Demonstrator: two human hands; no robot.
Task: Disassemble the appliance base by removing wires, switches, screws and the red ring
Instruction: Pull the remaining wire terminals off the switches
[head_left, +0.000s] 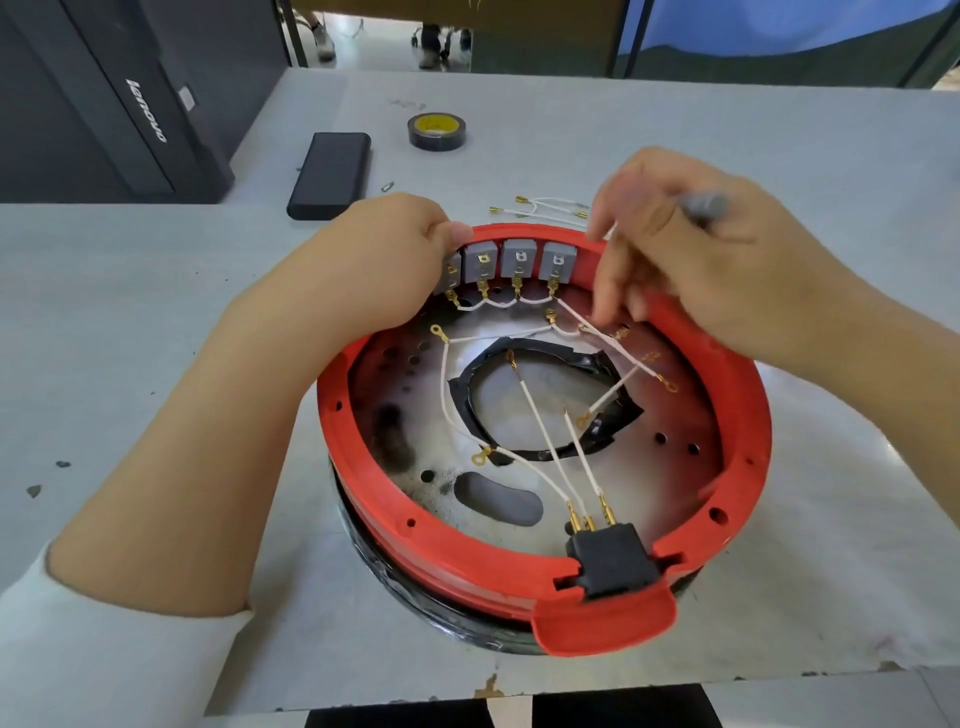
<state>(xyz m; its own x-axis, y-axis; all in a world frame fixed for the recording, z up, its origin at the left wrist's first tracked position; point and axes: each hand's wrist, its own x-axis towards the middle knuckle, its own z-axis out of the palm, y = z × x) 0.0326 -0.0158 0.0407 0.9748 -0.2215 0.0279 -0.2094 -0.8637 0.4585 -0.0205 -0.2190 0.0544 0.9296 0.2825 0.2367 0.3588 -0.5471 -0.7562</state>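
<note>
Red plastic ring (431, 551) sits on the round appliance base (395, 587), centre of the grey table (156, 322), black plug socket (613, 564) at its near edge. Inside: scorched metal plate (670, 483) with a black-taped centre opening (462, 400), loose white wires with gold terminals (540, 431) running from the socket across the plate.

Left hand (384, 249) on the ring's far-left rim, fingers curled over the edge and gripping it, thumb tip right beside the leftmost of the row of grey switches (519, 260). Those switches are mounted just inside the far rim, linked by short white jumper wires.

Right hand (691, 260) over the far-right rim, blurred. A grey tool handle (704, 205) is tucked in the palm. Index and middle fingers reach down inside the ring and meet at a white wire (587, 327) just right of the rightmost switch; looks like a pinch, can't tell for sure through the blur.

Detached white wire set (550, 208) lies on the table just beyond the ring. Further back: black tape roll with yellow core (436, 131), black rectangular pack (330, 174), small screw (387, 186), dark Lenovo case (119, 98) at far left.
</note>
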